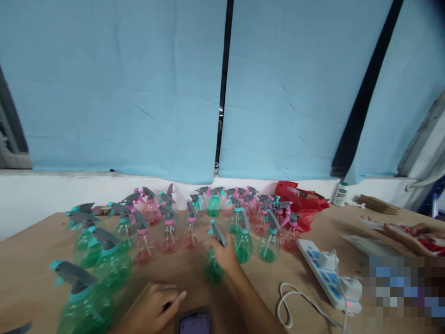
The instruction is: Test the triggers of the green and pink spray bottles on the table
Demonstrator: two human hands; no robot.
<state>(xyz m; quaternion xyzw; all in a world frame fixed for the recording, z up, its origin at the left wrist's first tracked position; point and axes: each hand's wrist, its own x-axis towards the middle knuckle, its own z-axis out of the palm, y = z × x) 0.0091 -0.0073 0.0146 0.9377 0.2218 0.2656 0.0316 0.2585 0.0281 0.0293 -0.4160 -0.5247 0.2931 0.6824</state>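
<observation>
My right hand (226, 254) is wrapped round the neck of a green spray bottle (212, 271) with a grey trigger head, which stands on the wooden table (31, 273) near the middle. My left hand (153, 308) rests on the table near the bottom edge, fingers curled loosely, thumb pointing right. Just beside it lies a phone (194, 322) with a lit screen. Whether the left hand holds anything is hard to tell.
Several green and pink spray bottles (167, 222) stand in rows across the table. A large green bottle (83, 301) is near left. A white power strip (325, 273) with cable lies at right, a red bag (301, 199) behind. Another person's hand (422, 229) is at far right.
</observation>
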